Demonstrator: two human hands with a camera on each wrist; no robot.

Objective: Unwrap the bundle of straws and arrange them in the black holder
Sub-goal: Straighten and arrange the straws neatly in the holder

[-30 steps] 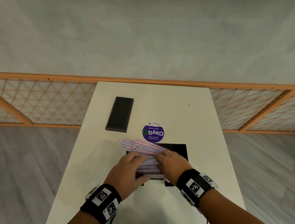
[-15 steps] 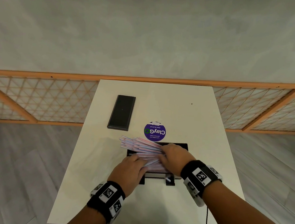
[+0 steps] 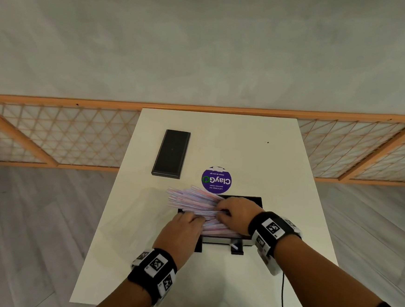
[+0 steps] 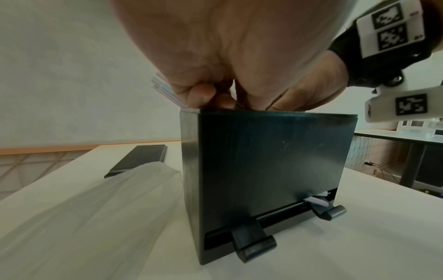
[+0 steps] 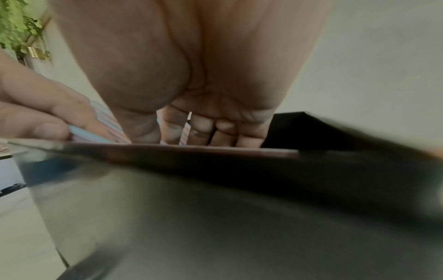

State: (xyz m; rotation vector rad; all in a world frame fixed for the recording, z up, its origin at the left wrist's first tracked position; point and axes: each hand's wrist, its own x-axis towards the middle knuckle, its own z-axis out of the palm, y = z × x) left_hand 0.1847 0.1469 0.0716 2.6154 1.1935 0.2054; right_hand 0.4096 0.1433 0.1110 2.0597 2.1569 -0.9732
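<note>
**Both hands on the straws at the top of the black holder**

The white rectangular surface (image 3: 210, 287) carries everything, and stretches away from the fingers on all sides. Just beyond the left hand's fingers, toward the far left corner, lies a flat black rectangular lid-like slab (image 3: 171, 153), apart from the rest. A crumpled clear plastic wrapper (image 4: 91, 214) lies on the surface beside the holder's left wall, below and left of the left hand's fingers.

The black box-shaped straw holder (image 3: 243, 200) stands directly under both hands, its open top at the fingers; in the left wrist view its front wall (image 4: 263, 170) drops straight below them to a slot with two small hooked feet, where one striped straw end pokes out at the right foot.

The bundle of thin pink, white and blue striped straws (image 3: 193, 200) lies across the holder's top, tilted, its loose ends fanning out past the holder's left edge, to the left of the fingers of both hands.

The left hand (image 3: 185, 229) reaches in from the near side, its fingers (image 4: 199, 92) curled down onto the straws at the holder's near rim and gripping them. The right hand (image 3: 237, 210) comes from the right, its fingers (image 5: 203, 130) bent down over the straws inside the opening; the right wrist view is blurred, but they appear closed on the bundle.

Just beyond the right hand's fingers a round purple sticker printed "ClayGo" (image 3: 216, 180) lies on the surface.
</note>
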